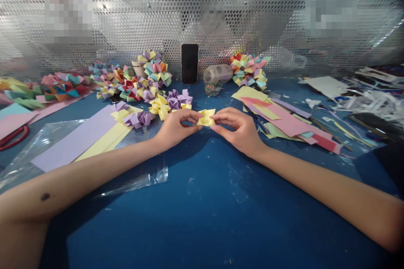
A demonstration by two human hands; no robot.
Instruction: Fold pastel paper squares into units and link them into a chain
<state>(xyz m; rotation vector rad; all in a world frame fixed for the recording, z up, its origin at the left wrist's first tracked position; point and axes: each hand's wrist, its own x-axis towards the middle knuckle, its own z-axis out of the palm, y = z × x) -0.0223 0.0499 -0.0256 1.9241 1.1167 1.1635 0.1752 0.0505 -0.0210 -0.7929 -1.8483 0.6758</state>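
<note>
Below phone (190, 63), head view: yellow folded paper (206, 118) between left hand (173, 128) and right hand (241, 130); thumb and fingers of each pinching opposite sides. Likely light, stiff along creases, easily crushed; best hold: side edges, minimal pressure.

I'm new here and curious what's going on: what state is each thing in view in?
Yellow paper piece: folded, between both hands
Left hand: gripping its left side
Right hand: gripping its right side
Phone: upright, screen dark
Clear container: lying on its side
Purple paper strip: flat, unfolded
Plastic sheet: spread out, partly under paper
White paper shreds: loosely heaped
</note>
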